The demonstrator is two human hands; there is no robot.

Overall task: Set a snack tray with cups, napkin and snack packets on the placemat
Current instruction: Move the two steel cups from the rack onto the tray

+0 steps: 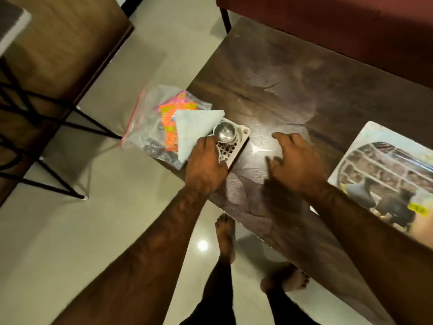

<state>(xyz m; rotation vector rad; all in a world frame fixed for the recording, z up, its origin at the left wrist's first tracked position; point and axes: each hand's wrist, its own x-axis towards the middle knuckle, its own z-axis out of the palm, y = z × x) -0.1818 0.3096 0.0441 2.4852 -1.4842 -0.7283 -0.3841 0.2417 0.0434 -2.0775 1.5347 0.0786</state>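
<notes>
While the snack things sit bunched at the left corner of the worktop (pixel 293 73), none of them has reached the placemat (pixel 379 158), which lies well apart to the right of the tray. Furthest left of the tray (pixel 236 143), a clear zip bag (pixel 150 118) of bright snack packets (pixel 174 113) hangs half over the worktop edge above the floor. A pale folded napkin (pixel 194 130) lies across the bag, its corner reaching onto the tray. On the white lattice tray stands one steel cup (pixel 223 132), upright; a second cup may be hidden under the left hand, but I cannot tell. The left hand (pixel 206 167) grips the tray's near edge, fingers (pixel 210 143) curled over it by the cup. Right of the tray, the right hand (pixel 295 160) hovers just above the bare worktop with fingers spread wide, holding nothing. The risk seems to lie in moving the tray one-handed: a tilt or jerk would likely tip the cup, and dragging the tray could pull the napkin and nudge the overhanging bag off onto the floor. Steadying the tray's far side with the free hand would probably guard against both.
</notes>
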